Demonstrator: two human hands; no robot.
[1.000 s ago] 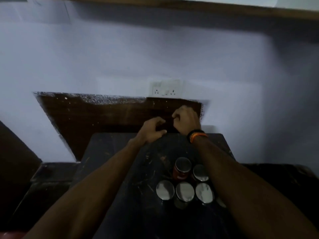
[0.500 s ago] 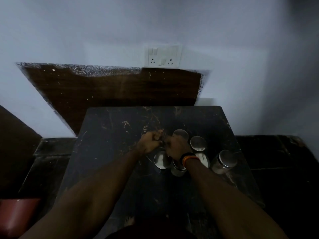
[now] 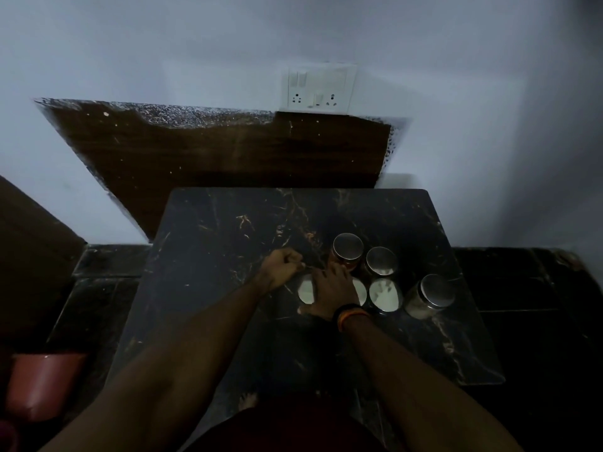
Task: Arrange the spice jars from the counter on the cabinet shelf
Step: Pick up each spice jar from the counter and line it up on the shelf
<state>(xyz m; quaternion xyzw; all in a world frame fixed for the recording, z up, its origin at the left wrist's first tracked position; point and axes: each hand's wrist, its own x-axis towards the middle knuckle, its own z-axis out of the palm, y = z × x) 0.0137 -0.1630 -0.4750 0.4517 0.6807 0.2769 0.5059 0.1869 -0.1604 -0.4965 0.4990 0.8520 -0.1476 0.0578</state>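
Observation:
Several glass spice jars with shiny metal lids stand grouped on the right half of a black marbled table. One with reddish contents and another form the back row. A front jar and a pale-filled jar stand further right. My right hand lies on top of a middle front jar, its fingers and thumb bent down round the lid; it also partly hides the left front jar. My left hand is a fist just left of the jars, with nothing seen in it.
A brown wooden panel leans on the white wall behind the table, with a switch and socket plate above it. A reddish seat stands low on the left. The floor is dark tile. The room is dim.
Both hands came back from the table's far edge by the wooden panel to the jars. My right hand settled over the front row. The view tilted down.

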